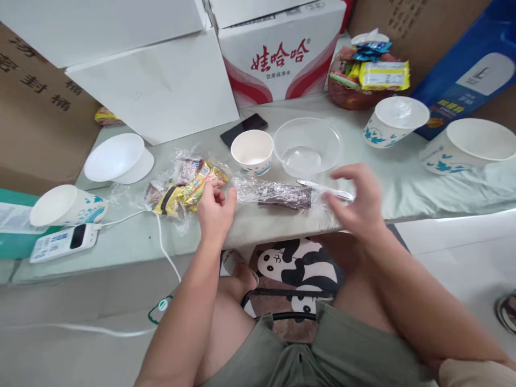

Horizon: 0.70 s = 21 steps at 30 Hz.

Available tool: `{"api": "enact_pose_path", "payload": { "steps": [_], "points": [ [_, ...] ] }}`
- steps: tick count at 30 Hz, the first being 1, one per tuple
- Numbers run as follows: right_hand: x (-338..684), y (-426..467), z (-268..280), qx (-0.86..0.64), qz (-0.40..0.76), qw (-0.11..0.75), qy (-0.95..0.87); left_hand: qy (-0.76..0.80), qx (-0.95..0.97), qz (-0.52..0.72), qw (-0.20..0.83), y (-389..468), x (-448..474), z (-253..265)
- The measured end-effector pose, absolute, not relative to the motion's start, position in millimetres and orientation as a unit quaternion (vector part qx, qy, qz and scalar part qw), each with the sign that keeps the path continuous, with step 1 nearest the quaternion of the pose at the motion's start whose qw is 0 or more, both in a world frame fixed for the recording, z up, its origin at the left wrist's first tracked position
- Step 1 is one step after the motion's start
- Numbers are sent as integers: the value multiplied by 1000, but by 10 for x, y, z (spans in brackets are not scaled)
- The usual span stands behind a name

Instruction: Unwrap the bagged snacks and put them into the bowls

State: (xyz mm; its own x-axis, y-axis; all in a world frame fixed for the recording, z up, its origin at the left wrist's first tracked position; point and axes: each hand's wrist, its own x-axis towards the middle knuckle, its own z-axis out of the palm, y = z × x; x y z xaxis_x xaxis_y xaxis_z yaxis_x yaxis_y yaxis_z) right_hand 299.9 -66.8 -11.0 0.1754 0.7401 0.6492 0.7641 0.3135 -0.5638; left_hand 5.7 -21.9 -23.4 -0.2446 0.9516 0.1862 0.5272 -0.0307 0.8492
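Observation:
My left hand (217,210) is at the right edge of a pile of small snack packets (197,185), some yellow, bundled in crinkled clear plastic. Its fingers are loosely curled, the thumb stands apart, and nothing shows between them. My right hand (358,201) hovers at the right, thumb and fingers spread wide around a gap. Between the hands lies a dark packet (285,196) in clear plastic wrap; the wrap reaches close to my right thumb, and I cannot tell whether it touches. A white, slim tool (342,193) lies partly behind that hand.
Behind the packet stand a paper bowl (253,153), a clear plastic bowl (308,148) and a dark phone (244,129). Paper cups (395,121) are at right, white bowls (116,158) at left. A power bank (64,243) trails a white cable. A snack basket (350,97) and cartons (282,64) line the back.

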Motion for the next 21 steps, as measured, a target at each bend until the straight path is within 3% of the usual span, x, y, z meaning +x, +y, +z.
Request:
{"api": "enact_pose_path", "payload": {
  "steps": [5, 10, 15, 21],
  "points": [
    [2693, -758, -95, -538, 22, 306, -785, 485, 744, 458, 42, -337, 179, -176],
    [2671, -555, -31, -635, 7, 358, -684, 352, 834, 425, -12, -527, 495, -173],
    [2727, -352, 151, -733, -7, 359, -577, 401, 851, 337, 17, -523, 758, -200],
    [2653, -635, 239, -646, 11, 388, -657, 411, 862, 278, 101, -366, 709, -311]
  ]
}}
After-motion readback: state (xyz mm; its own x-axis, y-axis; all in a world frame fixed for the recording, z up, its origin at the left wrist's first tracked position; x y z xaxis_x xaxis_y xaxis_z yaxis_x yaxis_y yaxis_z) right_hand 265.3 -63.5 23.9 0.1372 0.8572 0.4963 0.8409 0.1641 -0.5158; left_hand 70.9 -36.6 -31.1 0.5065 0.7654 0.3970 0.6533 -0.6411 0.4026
